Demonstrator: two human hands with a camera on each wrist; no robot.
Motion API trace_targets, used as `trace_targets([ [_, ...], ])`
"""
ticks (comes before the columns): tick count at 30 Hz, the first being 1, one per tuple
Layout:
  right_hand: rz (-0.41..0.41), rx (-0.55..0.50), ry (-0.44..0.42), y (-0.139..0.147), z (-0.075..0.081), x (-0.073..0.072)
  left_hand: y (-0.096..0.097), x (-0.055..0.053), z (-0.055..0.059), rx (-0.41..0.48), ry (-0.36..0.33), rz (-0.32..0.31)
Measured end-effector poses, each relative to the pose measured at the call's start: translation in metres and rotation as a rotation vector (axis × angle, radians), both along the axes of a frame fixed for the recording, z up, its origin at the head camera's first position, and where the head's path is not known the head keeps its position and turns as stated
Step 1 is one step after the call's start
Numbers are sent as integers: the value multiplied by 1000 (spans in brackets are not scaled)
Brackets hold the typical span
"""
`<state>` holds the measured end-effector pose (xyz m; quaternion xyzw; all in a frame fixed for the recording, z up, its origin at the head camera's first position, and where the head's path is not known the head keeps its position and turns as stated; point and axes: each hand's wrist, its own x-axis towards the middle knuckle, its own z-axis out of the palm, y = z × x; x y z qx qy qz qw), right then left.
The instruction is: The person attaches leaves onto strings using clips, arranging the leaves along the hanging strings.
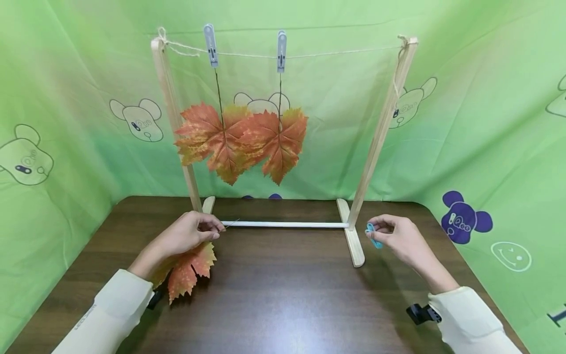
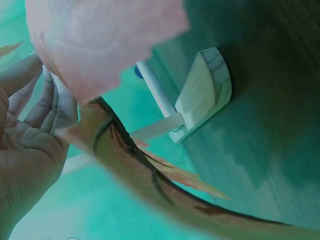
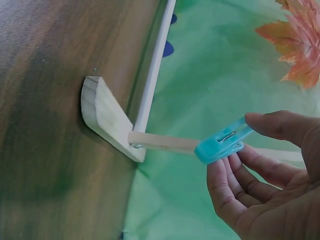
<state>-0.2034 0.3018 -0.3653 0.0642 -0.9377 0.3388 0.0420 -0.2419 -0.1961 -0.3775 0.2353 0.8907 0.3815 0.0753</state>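
Observation:
My left hand (image 1: 191,234) pinches the thin stem of an orange and yellow artificial maple leaf (image 1: 191,270), which hangs below the fingers over the table's left side. In the left wrist view the leaf (image 2: 100,45) covers part of the fingers. To the right of the frame, my right hand (image 1: 395,236) holds a blue clothespin (image 3: 225,140) between thumb and fingertips. Two similar leaves (image 1: 212,140) hang side by side from a string (image 1: 336,52), each stem held by a grey clothespin (image 1: 281,51). The two leaves overlap.
The string is tied between two wooden posts (image 1: 382,132) on flat wooden feet (image 1: 352,241). A white rod (image 1: 283,224) joins the feet low above the brown table (image 1: 283,295). Green printed cloth (image 1: 486,147) surrounds the table at the back and sides.

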Motion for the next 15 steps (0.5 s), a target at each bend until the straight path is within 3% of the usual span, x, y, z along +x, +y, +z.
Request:
trace_targets([
  [15, 49, 8, 52, -10, 24, -5, 29, 7, 15, 35, 61, -3],
])
